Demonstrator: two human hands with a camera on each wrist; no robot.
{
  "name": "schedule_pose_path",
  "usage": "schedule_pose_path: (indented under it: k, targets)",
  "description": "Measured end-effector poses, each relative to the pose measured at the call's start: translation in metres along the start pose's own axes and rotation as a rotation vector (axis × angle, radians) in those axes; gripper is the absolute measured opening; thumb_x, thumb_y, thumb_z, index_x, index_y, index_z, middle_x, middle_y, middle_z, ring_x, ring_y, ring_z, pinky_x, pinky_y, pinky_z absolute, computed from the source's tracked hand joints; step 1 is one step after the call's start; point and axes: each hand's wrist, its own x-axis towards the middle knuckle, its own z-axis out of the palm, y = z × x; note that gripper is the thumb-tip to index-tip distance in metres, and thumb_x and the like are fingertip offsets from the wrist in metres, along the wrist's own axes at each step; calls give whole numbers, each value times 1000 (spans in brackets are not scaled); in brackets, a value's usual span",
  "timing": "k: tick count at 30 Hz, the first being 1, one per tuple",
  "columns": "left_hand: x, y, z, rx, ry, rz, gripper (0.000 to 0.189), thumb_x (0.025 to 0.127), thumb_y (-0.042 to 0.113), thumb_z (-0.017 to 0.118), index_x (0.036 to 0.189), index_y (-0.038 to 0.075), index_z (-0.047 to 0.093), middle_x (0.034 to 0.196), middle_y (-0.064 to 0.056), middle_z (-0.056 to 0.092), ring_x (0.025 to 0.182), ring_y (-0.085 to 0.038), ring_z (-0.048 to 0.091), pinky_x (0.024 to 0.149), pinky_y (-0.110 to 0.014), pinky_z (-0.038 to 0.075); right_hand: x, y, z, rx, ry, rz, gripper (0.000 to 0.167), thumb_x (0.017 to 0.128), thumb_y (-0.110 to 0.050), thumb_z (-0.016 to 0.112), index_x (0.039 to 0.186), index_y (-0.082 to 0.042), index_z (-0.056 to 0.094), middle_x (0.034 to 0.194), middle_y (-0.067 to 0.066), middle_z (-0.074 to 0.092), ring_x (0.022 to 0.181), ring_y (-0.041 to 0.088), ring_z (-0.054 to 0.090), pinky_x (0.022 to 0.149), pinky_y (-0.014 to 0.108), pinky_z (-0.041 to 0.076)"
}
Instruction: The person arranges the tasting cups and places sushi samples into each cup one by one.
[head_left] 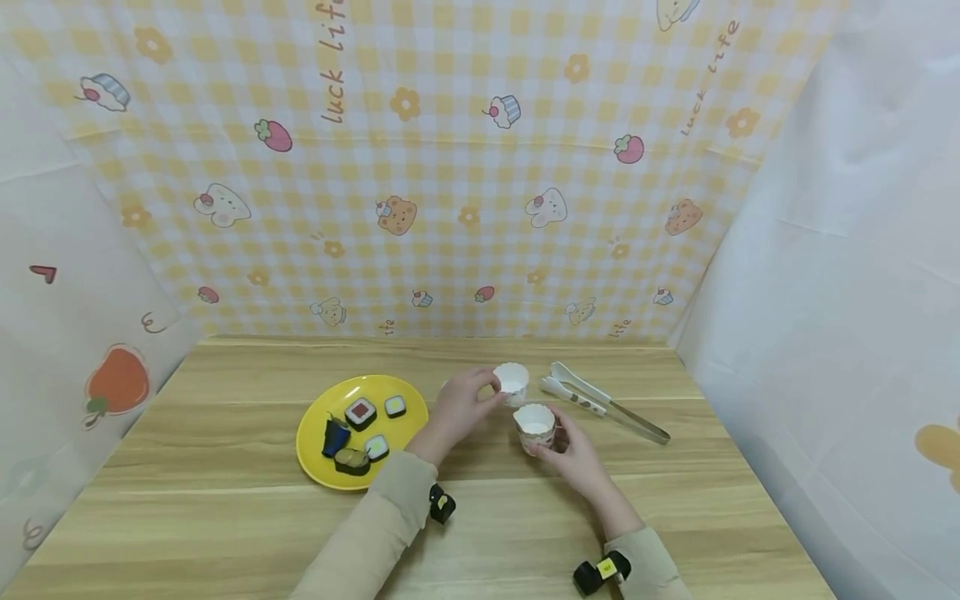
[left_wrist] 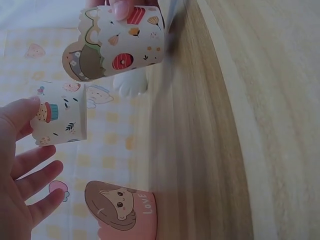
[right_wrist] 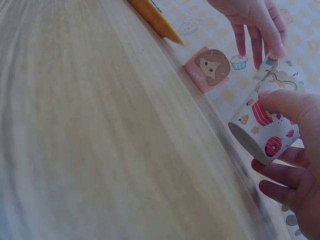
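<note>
My left hand (head_left: 467, 404) pinches the rim of a small white paper baking cup (head_left: 513, 382) with a cupcake print, thumb on its side. Nearer to me, my right hand (head_left: 573, 454) grips another white printed paper baking cup (head_left: 536, 429) between thumb and fingers. In the left wrist view this second cup (left_wrist: 132, 45) has a scalloped rim and its base stands off the tabletop. A pink paper cup (left_wrist: 135, 215) with a girl's face and "LOVE" stands on the table behind my left hand, mostly hidden in the head view.
On the left lies a yellow plate (head_left: 408, 429) with several toy sushi pieces, among them a roll with a red centre (head_left: 361, 412). Tongs (head_left: 637, 423) with white ends lie right of the cups. A checked cloth (head_left: 450, 167) hangs behind the wooden table (head_left: 225, 533).
</note>
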Motion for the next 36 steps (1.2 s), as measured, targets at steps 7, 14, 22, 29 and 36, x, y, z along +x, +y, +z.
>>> schedule_pose_path:
  k: [7, 14, 22, 29, 36]
  targets:
    - [4, -7, 5, 54, -17, -11, 10, 87, 24, 73, 85, 16, 67, 115, -5, 65, 108, -25, 60, 91, -38, 48, 0, 1, 0, 1, 6, -4, 63, 78, 2, 76, 133, 6, 46, 115, 19, 59, 103, 34, 60, 89, 46, 47]
    - [6, -13, 10, 104, -39, -34, 11, 86, 25, 74, 83, 15, 69, 112, -4, 66, 106, -24, 60, 91, -39, 46, 0, -3, -1, -15, 11, 3, 63, 78, 2, 76, 133, 6, 46, 116, 19, 59, 104, 35, 60, 90, 48, 47]
    - [3, -20, 15, 129, -64, -59, 12, 85, 25, 75, 80, 15, 69, 112, -6, 66, 107, -25, 58, 96, -45, 41, 4, 18, 3, -1, 28, 2, 63, 78, 0, 78, 133, 3, 48, 116, 18, 59, 104, 33, 59, 90, 47, 47]
    - [3, -24, 19, 154, -73, -68, 14, 84, 27, 76, 78, 16, 69, 106, -2, 68, 102, -23, 59, 92, -44, 42, 9, 42, 4, -9, 34, -9, 66, 76, -9, 81, 134, -4, 49, 115, 12, 61, 103, 27, 60, 90, 45, 48]
    - [3, -25, 22, 176, -113, -91, 15, 84, 30, 75, 79, 17, 69, 111, -4, 66, 109, -24, 56, 95, -46, 39, 2, 10, 2, -7, 24, -5, 62, 77, 1, 77, 132, 4, 48, 113, 18, 60, 101, 34, 60, 90, 51, 46]
